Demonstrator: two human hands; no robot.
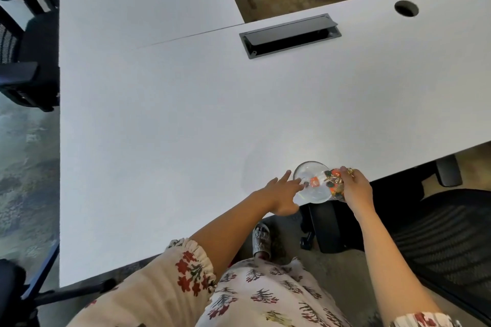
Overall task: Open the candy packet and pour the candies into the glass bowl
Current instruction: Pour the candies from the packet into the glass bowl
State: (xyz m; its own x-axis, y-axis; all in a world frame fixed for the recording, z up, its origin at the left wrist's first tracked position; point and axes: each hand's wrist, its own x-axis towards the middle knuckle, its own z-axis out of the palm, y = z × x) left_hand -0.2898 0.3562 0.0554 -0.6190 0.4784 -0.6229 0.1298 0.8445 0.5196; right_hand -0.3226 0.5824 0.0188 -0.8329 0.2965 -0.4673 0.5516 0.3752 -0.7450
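Observation:
A clear glass bowl stands at the near edge of the white table, right of centre. Inside it lies at least one orange candy. My right hand grips a clear packet of colourful candies, tilted over the bowl's right rim. My left hand rests on the table at the bowl's left side, fingers spread and touching the glass. Part of the bowl's near rim is hidden by the packet and my hands.
A black cable box with its lid up is set into the table farther back, and a round cable hole lies at the far right. Black office chairs stand at the left and lower right. The table edge runs just below the bowl.

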